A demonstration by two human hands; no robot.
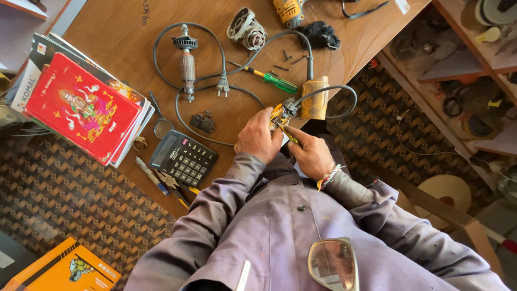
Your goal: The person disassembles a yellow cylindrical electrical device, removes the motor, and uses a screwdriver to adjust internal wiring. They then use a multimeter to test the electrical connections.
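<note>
My left hand (258, 137) grips a small yellow switch part with wires (280, 114) at the near edge of the wooden table (118, 32). My right hand (309, 153) holds a thin tool whose tip meets that part. The wires run to a yellow tool handle casing (315, 98) with a grey cable (344, 99). A motor armature (187, 62), a grey gear housing (246, 29), a green-handled screwdriver (272, 80) and a plug (222, 85) lie farther out on the table.
A black calculator (183, 158), pliers (175, 186), a magnifying lens (163, 128) and a stack of books with a red cover (81, 108) sit at the left. Loose screws (283, 62) and a black rag (320, 35) lie beyond. Shelves with parts (468, 70) stand at the right.
</note>
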